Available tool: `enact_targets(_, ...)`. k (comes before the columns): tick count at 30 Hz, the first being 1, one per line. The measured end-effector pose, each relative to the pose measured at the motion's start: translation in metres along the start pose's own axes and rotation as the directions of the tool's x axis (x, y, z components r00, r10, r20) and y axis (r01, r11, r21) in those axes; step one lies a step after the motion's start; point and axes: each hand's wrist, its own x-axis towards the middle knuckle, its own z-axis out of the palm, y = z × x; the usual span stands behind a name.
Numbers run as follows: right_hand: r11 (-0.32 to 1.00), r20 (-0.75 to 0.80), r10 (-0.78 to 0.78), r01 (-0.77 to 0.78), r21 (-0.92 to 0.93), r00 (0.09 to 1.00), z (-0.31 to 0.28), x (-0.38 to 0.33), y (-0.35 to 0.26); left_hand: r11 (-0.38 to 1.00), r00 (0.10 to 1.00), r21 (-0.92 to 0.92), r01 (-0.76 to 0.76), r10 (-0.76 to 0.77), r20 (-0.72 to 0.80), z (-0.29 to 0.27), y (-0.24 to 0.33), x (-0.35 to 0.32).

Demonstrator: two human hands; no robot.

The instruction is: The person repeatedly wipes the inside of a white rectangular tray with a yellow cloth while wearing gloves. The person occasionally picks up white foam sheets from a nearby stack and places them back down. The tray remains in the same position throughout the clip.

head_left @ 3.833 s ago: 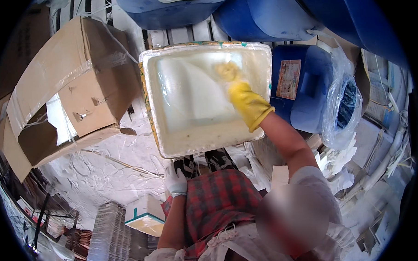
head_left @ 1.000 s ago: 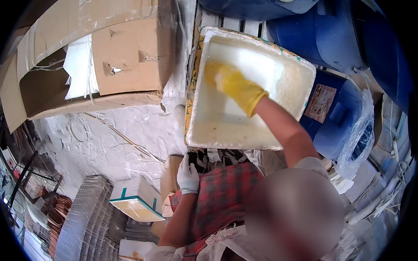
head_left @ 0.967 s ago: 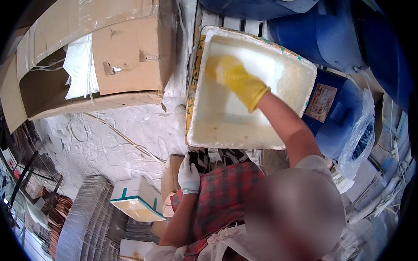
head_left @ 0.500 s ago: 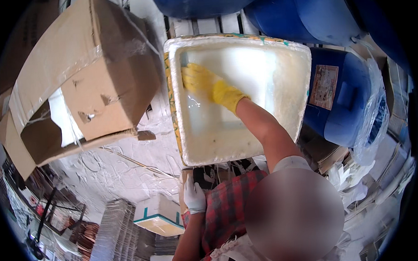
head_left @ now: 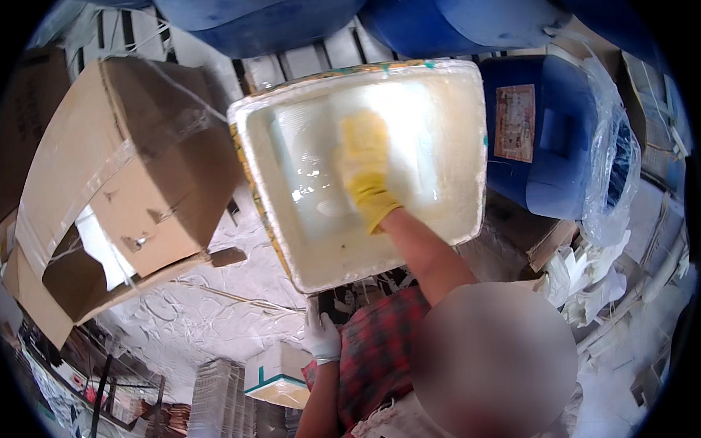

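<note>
While the right hand [head_left: 364, 168] presses flat inside the white foam box [head_left: 289, 221], a red-bordered label [head_left: 515, 123] seemingly fronts the blue drum [head_left: 565, 165].

Blue barrels [head_left: 467, 14], a torn cardboard box [head_left: 126, 196], bright light overhead.

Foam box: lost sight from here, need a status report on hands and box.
Right hand in yellow glove, flat inside white foam box. Left hand white-gloved, below the box rim, grip unclear. Cardboard box alongside.

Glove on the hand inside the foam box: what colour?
Yellow glove, seen in the head view, pressed flat inside the white foam box.
</note>
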Motion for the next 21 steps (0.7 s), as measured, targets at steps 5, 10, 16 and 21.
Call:
enact_targets(5, 0.958, -0.026, -0.210, 0.211, 0.197, 0.977, -0.006, 0.041, 0.004, 0.999, 0.999, -0.036, -0.036, 0.035, -0.036, -0.001, -0.007, 0.002)
enact_targets(10, 0.955, -0.203, -0.032, 0.090, 0.283, 0.979, -0.018, 0.054, 0.064, 0.999, 0.999, -0.031, -0.042, 0.041, -0.016, 0.002, -0.004, 0.001)
enact_targets(16, 0.516, 0.105, 0.579, -0.463, 0.721, 0.809, 0.001, 0.062, 0.120, 1.000, 1.000, 0.007, -0.024, 0.024, 0.003, -0.005, 0.008, 0.006)
enact_targets(21, 0.337, 0.491, 0.687, -0.833, 0.438, 0.536, -0.014, 0.092, 0.115, 0.999, 1.000, 0.023, -0.024, 0.024, -0.013, -0.010, 0.007, 0.006)
